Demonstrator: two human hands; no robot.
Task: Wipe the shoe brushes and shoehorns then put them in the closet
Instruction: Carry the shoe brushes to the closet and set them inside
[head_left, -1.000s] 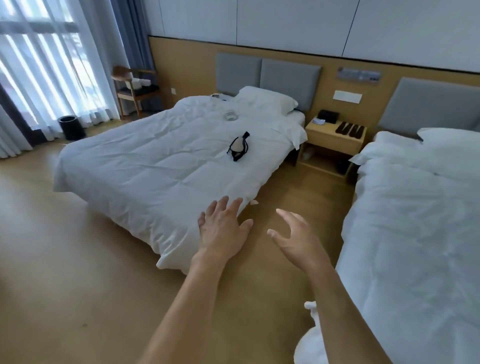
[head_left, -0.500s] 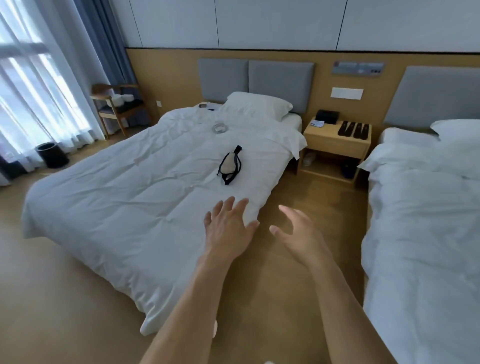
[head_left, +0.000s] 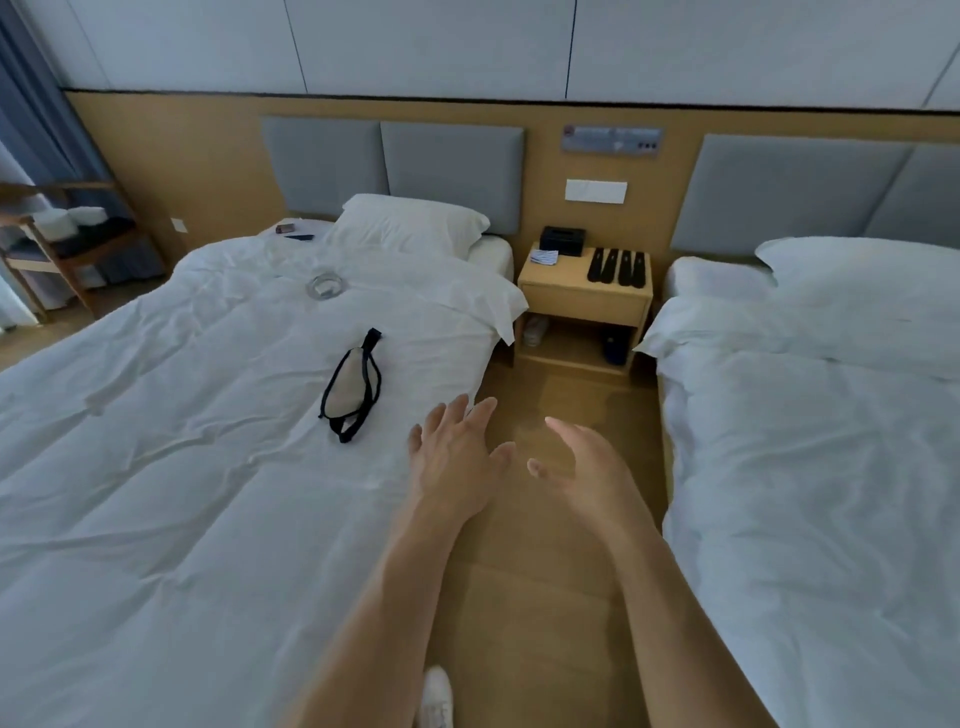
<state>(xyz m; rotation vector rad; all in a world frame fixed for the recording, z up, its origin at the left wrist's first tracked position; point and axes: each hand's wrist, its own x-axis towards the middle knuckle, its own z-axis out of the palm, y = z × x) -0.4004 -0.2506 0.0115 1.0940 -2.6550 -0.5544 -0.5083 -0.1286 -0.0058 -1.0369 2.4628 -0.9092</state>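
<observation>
Landmark: the nightstand (head_left: 586, 299) against the headboard wall. A strip of bare wooden floor (head_left: 561, 519) runs from its front toward the camera, walled by the left bed (head_left: 182, 467) and the right bed (head_left: 831, 493); both duvets overhang the strip's edges. Both hands, left hand (head_left: 452, 462) and right hand (head_left: 587, 467), hang empty with fingers spread over this strip, well short of the nightstand, nothing between them and it. On the nightstand top, four dark brushes or shoehorns (head_left: 618, 267) lie side by side at its right; a black box (head_left: 562, 240) and a folded cloth (head_left: 544, 256) occupy its left rear. Its lower shelf holds small items.
</observation>
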